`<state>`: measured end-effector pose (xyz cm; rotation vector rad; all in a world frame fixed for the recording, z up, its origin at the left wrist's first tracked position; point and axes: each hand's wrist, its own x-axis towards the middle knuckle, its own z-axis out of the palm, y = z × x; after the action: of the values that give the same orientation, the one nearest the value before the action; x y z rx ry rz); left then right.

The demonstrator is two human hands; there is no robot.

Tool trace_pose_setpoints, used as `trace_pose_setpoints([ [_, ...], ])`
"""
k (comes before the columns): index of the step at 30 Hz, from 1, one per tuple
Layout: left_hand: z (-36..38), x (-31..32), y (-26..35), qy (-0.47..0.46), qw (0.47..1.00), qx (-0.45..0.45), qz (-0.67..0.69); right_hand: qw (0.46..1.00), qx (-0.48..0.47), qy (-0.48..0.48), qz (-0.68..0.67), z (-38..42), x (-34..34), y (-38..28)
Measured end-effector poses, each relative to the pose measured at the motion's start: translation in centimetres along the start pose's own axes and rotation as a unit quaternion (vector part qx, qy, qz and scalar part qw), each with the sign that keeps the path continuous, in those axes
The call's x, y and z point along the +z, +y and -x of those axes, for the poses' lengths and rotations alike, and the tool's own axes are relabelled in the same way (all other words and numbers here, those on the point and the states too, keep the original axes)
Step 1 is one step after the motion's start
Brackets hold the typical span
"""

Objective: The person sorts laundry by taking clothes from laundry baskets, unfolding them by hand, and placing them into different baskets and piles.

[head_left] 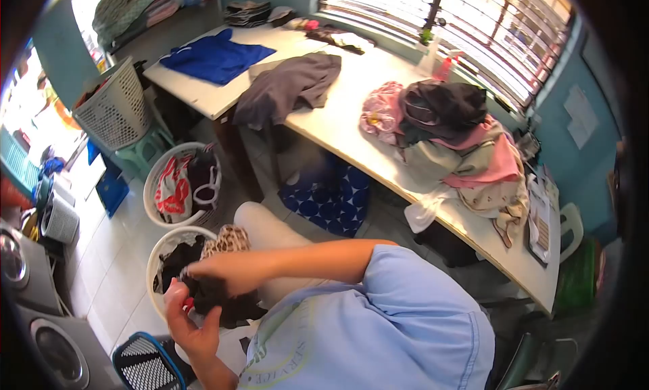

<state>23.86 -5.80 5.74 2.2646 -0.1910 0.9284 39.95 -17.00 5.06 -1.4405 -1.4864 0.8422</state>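
Note:
Over a white laundry basket (153,279) at the lower left, my two hands work at a black garment (233,307). Coming in from the right, my right hand (226,267) closes on its upper part, and the fingertips are partly hidden by the cloth. My left hand (190,322) is at the lower left edge of the same garment, thumb and fingers on either side of the cloth. A small red patch shows between the hands. A leopard-print cloth (228,241) lies by the basket's rim, beside my right hand. More dark clothes (177,258) fill the basket.
A second white basket (150,197) holds red-and-white and dark clothes. On the long table (351,129) lie a blue garment (216,57), a grey garment (291,85) and a clothes pile (460,140). Washing machines (57,349) and a black basket (145,363) stand lower left.

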Motion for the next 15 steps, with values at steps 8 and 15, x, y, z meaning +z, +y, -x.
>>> trace_pose_setpoints([
  [8,2.1,-1.1,-2.8,-0.098,0.928,-0.302,0.196,0.857,0.072,0.488,-0.149,15.6,-15.3,-12.6],
  [15,5.9,0.2,-8.9,-0.201,0.847,-0.393,0.294,0.658,0.026,0.752,-0.005,41.4,-31.2,-15.9],
])
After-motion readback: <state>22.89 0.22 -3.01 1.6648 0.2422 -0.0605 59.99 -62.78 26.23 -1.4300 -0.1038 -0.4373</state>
